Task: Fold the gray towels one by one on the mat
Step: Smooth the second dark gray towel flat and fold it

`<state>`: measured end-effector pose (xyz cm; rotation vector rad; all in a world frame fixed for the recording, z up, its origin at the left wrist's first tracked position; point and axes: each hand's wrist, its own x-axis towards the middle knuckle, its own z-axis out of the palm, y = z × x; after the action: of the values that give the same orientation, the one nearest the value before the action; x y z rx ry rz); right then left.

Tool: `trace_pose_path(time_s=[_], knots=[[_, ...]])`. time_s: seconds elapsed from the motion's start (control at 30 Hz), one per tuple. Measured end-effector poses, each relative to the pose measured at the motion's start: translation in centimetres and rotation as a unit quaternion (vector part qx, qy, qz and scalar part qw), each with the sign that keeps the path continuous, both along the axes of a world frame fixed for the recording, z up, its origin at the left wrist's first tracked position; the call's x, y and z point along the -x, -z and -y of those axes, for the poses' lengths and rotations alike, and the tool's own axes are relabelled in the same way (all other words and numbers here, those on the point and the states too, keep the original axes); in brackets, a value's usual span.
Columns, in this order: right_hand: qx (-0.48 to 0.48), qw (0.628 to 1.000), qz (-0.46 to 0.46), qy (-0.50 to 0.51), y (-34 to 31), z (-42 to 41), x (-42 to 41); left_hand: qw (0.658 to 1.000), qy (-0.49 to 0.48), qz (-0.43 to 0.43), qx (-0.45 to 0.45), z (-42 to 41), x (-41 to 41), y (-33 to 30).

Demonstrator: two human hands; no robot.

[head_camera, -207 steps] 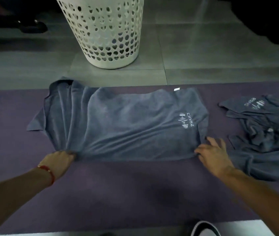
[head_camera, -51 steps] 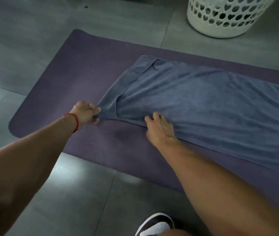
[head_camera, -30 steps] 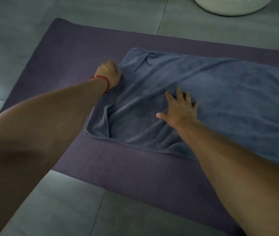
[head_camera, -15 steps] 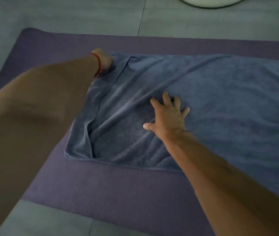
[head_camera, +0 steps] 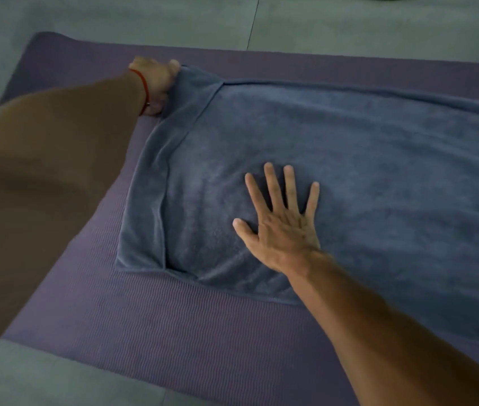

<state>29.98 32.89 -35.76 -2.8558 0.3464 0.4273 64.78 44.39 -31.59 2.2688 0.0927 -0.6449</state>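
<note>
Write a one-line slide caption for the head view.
Left hand grips the gray towel's far corner while the right hand presses it flat on the purple mat.

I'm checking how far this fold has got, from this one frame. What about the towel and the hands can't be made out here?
- Gray towel: its right part runs off the head view's right edge, so its full length and shape are unknown.
- Left hand: its fingertips are hidden at the towel's far corner, which it holds.
- Under the right hand: the flat palm covers the cloth.
- Purple mat: cut off right and below.
</note>
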Motion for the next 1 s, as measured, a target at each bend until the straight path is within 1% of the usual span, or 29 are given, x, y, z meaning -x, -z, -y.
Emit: trace_pose_path(time_s=[0.03,0.07,0.1,0.17,0.23,0.27,0.3,0.4,0.47,0.5,0.57,0.6,0.63,0.7,0.73,0.83,0.9,1.0], knots=[[-0.002,1.000,-0.003,0.000,0.0,0.0,-0.1,1.000,-0.016,-0.009,0.025,-0.2,0.5,-0.5],[-0.005,1.000,-0.009,0.000,-0.1,0.1,-0.2,0.999,-0.016,0.005,0.032,-1.1,1.6,-1.1],[-0.010,1.000,-0.015,0.002,-0.2,0.1,-0.2,0.999,-0.006,0.040,0.020,-2.1,3.3,-1.6],[-0.021,1.000,-0.019,0.005,-0.3,0.1,-0.2,0.990,0.030,0.121,-0.067,-5.2,7.4,-1.0],[-0.025,0.999,-0.032,0.005,-0.4,0.2,-0.2,0.974,0.028,0.180,-0.134,-8.9,13.4,0.7],[-0.027,0.999,-0.042,0.006,-0.5,0.2,-0.3,0.968,0.018,0.201,-0.148,-10.8,16.7,1.5],[-0.026,0.998,-0.053,0.010,-0.7,0.2,-0.3,0.965,0.005,0.216,-0.150,-12.6,19.6,2.1],[-0.001,0.995,-0.098,0.030,-1.6,-0.6,-0.9,0.963,-0.019,0.243,-0.113,-15.7,25.6,2.2],[0.011,0.992,-0.105,0.069,-2.8,-2.1,-1.9,0.968,-0.040,0.225,-0.103,-16.6,28.0,1.9],[0.019,0.994,-0.076,0.082,-3.6,-3.2,-2.5,0.969,-0.046,0.217,-0.104,-16.9,28.9,1.8],[0.036,0.998,0.025,0.034,-4.9,-6.0,-3.6,0.974,-0.060,0.191,-0.108,-17.4,30.2,1.6],[0.016,0.998,0.060,0.001,-5.3,-7.4,-4.3,0.976,-0.064,0.179,-0.106,-17.5,30.6,1.5],[-0.030,0.997,0.077,-0.008,-5.7,-8.8,-5.1,0.978,-0.069,0.166,-0.106,-17.7,30.6,1.4],[-0.127,0.990,0.044,0.038,-6.5,-11.5,-6.6,0.983,-0.092,0.120,-0.102,-18.1,30.3,1.0],[-0.156,0.985,0.024,0.068,-6.6,-12.5,-7.2,0.986,-0.103,0.094,-0.095,-18.4,29.9,1.0],[-0.175,0.975,-0.005,0.136,-6.5,-14.3,-7.8,0.990,-0.122,0.045,-0.045,-20.0,28.9,1.4],[-0.162,0.968,0.004,0.190,-6.1,-14.4,-7.4,0.992,-0.123,0.034,-0.013,-20.8,28.6,1.5],[-0.174,0.962,0.028,0.211,-5.0,-14.6,-6.8,0.994,-0.109,0.030,-0.003,-20.9,28.6,1.4]])
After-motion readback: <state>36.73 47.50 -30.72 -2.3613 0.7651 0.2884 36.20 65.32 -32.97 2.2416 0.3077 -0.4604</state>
